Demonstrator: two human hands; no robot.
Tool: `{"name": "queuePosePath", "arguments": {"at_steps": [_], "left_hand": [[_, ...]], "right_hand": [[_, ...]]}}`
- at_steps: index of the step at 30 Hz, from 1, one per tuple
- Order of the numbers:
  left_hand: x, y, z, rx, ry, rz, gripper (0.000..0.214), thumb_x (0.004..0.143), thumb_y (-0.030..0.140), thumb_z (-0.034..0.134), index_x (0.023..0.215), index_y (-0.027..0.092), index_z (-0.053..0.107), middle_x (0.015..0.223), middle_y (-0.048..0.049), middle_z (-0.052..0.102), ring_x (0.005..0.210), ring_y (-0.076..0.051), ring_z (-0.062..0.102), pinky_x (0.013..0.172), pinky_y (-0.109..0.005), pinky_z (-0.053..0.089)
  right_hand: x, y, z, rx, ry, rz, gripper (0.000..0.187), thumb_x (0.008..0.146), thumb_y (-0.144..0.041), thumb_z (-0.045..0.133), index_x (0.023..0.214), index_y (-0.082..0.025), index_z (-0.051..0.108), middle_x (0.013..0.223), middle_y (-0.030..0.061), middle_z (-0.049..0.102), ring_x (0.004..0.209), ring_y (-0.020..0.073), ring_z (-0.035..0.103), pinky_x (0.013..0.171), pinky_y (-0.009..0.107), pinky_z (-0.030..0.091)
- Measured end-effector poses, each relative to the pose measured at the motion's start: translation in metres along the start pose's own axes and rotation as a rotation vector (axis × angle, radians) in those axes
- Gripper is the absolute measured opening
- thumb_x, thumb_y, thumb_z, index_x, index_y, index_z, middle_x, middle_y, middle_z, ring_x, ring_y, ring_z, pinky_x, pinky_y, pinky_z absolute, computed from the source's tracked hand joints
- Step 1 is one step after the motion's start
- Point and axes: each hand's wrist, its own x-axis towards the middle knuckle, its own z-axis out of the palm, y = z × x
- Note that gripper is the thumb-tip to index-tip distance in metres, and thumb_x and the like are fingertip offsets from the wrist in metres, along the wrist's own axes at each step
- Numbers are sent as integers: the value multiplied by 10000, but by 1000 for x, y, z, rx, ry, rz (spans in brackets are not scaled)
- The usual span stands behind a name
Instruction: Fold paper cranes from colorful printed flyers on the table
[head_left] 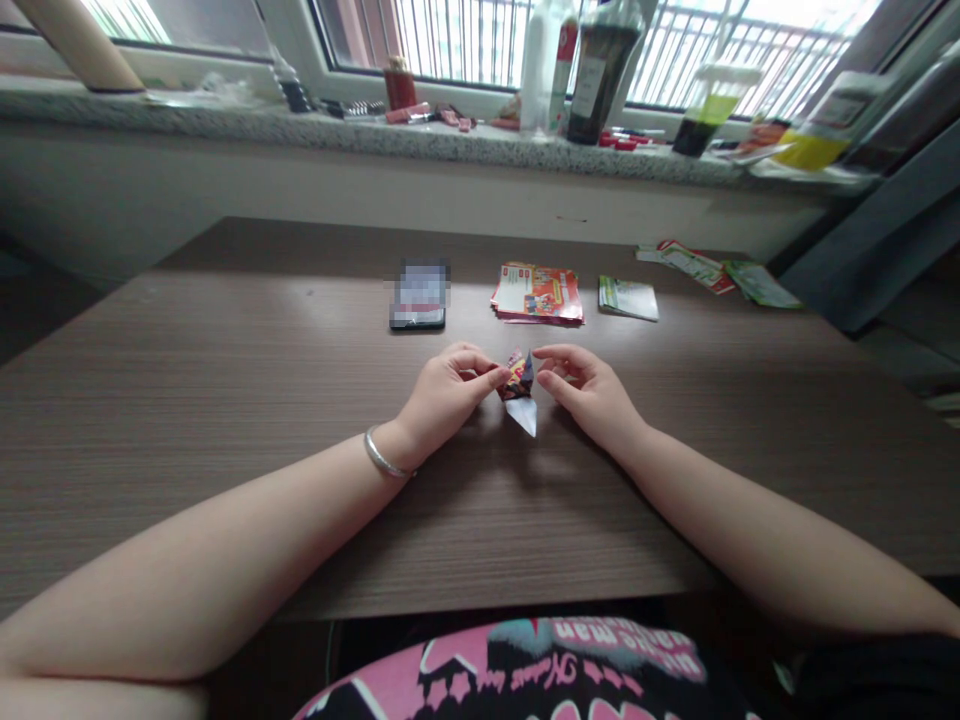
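Note:
A small piece of folded paper [519, 383], with a colourful printed side and a white pointed flap hanging down, is held above the table. My left hand [459, 388] pinches its left edge between thumb and fingers; a silver bangle circles that wrist. My right hand [581, 388] is close on the paper's right side. Its thumb and index finger are apart, the index fingertip beside the upper point of the paper; whether it touches cannot be told. Nothing shows between the right fingers.
On the brown table [225, 400] beyond my hands lie a phone [420, 295], a stack of printed paper sheets [538, 293], a smaller stack of cards [628, 298] and loose paper strips [697, 265]. Bottles [600, 75] and small items line the stone windowsill [465, 140].

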Motion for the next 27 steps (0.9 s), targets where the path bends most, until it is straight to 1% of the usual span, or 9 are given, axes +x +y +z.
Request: {"name": "queuePosePath", "arguments": {"at_steps": [2, 5, 9, 11, 13, 17, 20, 23, 27], "left_hand": [[-1, 2, 1, 9, -18, 9, 209, 761, 360, 743, 669, 173, 721, 771, -27, 591, 742, -141, 558, 706, -250, 439], [-2, 2, 2, 40, -42, 27, 210, 774, 355, 731, 684, 165, 721, 773, -30, 580, 733, -138, 562, 685, -249, 442], [-2, 2, 3, 12, -112, 0, 238, 814, 405, 688, 854, 172, 722, 904, -55, 626, 810, -163, 608, 707, -265, 473], [-2, 3, 2, 22, -137, 13, 257, 835, 408, 663, 943, 177, 702, 973, -67, 643, 872, -182, 622, 750, -285, 487], [-2, 6, 0, 76, -176, 77, 259, 846, 399, 652, 991, 187, 685, 1030, -74, 656, 956, -204, 619, 842, -320, 485], [0, 10, -4, 250, -250, 205, 292, 813, 399, 690, 1041, 218, 674, 1163, -74, 648, 1136, -246, 557, 1048, -402, 384], [0, 9, -5, 334, -267, 225, 376, 787, 443, 712, 1086, 221, 664, 1225, -87, 612, 1190, -263, 519, 1077, -423, 357], [-2, 6, -4, 393, -296, 241, 469, 769, 473, 726, 1169, 243, 639, 1276, -92, 571, 1223, -272, 490, 1091, -429, 343], [-4, 5, -3, 431, -330, 219, 524, 771, 475, 717, 1235, 263, 601, 1270, -94, 574, 1212, -284, 495, 1074, -442, 361]], "right_hand": [[0, 2, 1, -59, -21, -38, 242, 772, -411, 716, 939, -237, 698, 855, 13, 656, 715, 144, 565, 627, 277, 450], [0, 6, 3, -115, -27, -27, 179, 781, -394, 707, 823, -220, 695, 830, 20, 670, 707, 152, 577, 627, 288, 449], [0, 6, 1, -102, -21, 3, 175, 798, -396, 695, 810, -222, 700, 790, 8, 683, 668, 147, 576, 607, 284, 438], [0, 5, 0, -87, -7, -9, 173, 792, -394, 703, 801, -221, 704, 783, 6, 685, 658, 145, 578, 607, 283, 438], [0, 5, 0, -72, 0, -19, 171, 791, -393, 707, 805, -223, 711, 795, 7, 693, 665, 146, 586, 620, 286, 445], [0, 6, -1, -22, 17, -16, 172, 766, -403, 732, 800, -235, 717, 822, 8, 706, 684, 151, 599, 625, 285, 452], [1, 5, 0, 17, 29, -23, 148, 753, -385, 745, 780, -242, 714, 808, 5, 703, 684, 152, 604, 634, 290, 462], [1, 4, 1, 43, 24, -48, 124, 761, -373, 739, 777, -252, 715, 810, 5, 702, 735, 166, 623, 709, 315, 492], [0, 3, 1, 43, 20, -66, 136, 761, -387, 739, 768, -254, 713, 801, 9, 694, 761, 176, 627, 757, 334, 505]]}}
